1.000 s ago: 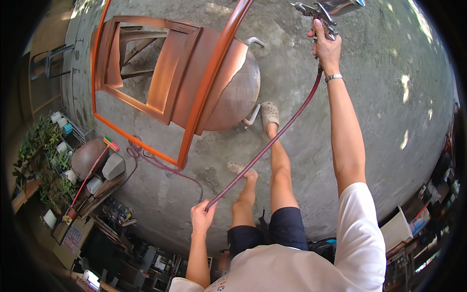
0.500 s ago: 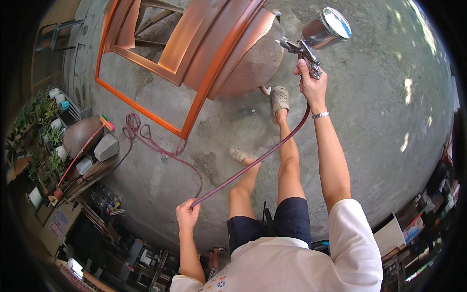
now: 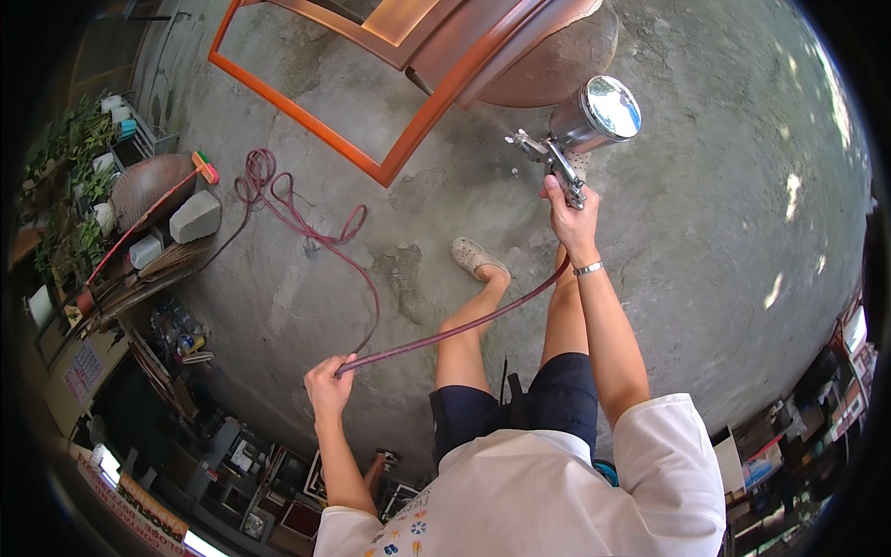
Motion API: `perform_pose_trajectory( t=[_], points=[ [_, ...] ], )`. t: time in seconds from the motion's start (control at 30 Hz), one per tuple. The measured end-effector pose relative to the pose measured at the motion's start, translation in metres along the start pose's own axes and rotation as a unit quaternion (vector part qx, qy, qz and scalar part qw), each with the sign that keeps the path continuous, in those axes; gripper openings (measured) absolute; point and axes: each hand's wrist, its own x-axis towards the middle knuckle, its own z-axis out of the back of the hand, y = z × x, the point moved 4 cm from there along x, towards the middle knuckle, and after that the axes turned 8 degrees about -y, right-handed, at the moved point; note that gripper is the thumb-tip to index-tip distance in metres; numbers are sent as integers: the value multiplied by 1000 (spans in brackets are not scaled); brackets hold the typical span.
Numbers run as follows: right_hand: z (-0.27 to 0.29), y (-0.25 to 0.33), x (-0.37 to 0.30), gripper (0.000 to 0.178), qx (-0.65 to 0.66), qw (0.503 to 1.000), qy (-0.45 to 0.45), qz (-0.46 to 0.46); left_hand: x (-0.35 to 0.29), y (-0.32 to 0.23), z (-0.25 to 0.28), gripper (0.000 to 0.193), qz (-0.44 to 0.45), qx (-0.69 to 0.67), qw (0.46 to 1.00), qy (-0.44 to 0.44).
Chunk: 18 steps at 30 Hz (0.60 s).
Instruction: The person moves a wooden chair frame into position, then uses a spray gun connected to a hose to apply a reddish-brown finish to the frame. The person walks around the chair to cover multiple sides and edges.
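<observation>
A metal spray gun (image 3: 555, 165) with a shiny round cup (image 3: 599, 113) on top is gripped by its handle in my right hand (image 3: 573, 223). From the handle a dark red air hose (image 3: 445, 334) sags across my legs to my left hand (image 3: 329, 385), whose fingers are closed around it. Beyond my left hand the hose runs on down to the floor. Ahead of the gun, at the top, stands a frame (image 3: 306, 116) of orange-brown wood, glossy along its edge. The gun's nozzle points left, apart from the frame.
Loose hose coils (image 3: 260, 172) lie on the concrete floor (image 3: 464, 200). A large brown rounded jar (image 3: 548, 70) is behind the frame. At left are potted plants (image 3: 70, 172), a grey block (image 3: 195, 217) and a red-handled broom (image 3: 204, 168). Shelves with clutter (image 3: 246, 483) line the lower left.
My right hand has brought the spray gun nearer and slightly left, away from the frame. My left hand has moved left with the hose. The frame now sits higher in view.
</observation>
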Motion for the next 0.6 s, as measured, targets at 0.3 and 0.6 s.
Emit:
perform_pose_trajectory(
  t=[0.3, 0.6],
  points=[
    [-61, -24, -98, 19, 7, 996, 80, 33, -40, 48, 13, 18, 12, 25, 999, -32],
    [-83, -6, -147, 18, -49, 969, 237, 42, -59, 65, 9, 17, 14, 19, 999, -25]
  ],
)
